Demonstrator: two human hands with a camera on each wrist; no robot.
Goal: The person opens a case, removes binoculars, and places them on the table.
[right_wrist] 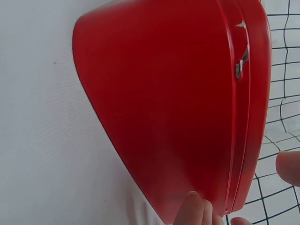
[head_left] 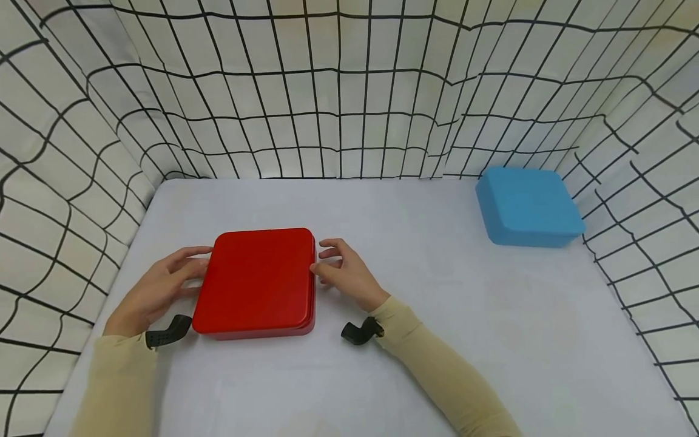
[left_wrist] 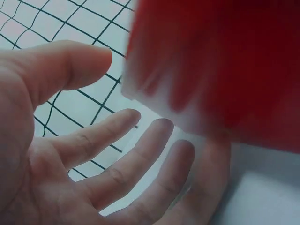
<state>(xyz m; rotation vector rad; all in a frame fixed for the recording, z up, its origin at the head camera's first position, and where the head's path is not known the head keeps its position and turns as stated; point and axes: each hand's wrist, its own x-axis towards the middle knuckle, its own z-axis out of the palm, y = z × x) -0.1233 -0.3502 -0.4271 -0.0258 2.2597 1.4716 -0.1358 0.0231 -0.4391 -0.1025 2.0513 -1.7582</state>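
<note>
A flat red tin box with rounded corners lies on the white table, its lid on. My left hand is at the box's left side, fingers spread and slightly bent; in the left wrist view its fingertips are right by the red wall, the thumb standing apart. At the right side is my right hand, its thumb by the lid's edge. The right wrist view shows fingers against the box's side wall, below the lid rim, which has small scratches near a metal-coloured spot. The thumb there is clear of the lid.
A blue box with rounded corners sits at the table's back right corner. White walls with a black grid stand along the back and both sides. A black wrist mount sticks out beside the left sleeve, another beside the right.
</note>
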